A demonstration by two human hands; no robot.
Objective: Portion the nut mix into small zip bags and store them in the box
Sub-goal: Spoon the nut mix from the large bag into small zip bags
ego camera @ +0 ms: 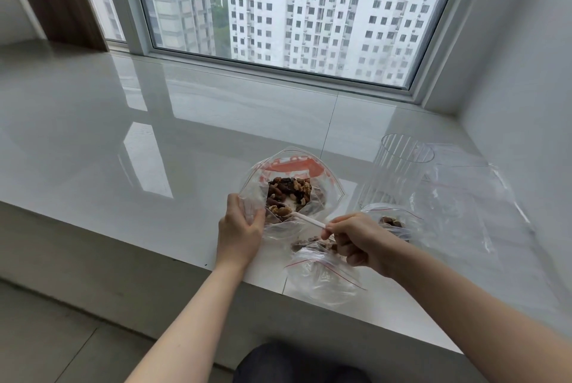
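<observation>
White spoon (306,219) dips into the big nut bag (291,187); left hand (240,228) grips its mouth open, right hand (356,240) pinches the handle.

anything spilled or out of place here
Nothing stands out. The nuts all sit inside bags; none lie loose on the sill. The left hand holds the big bag open while the right hand scoops with a spoon.
</observation>
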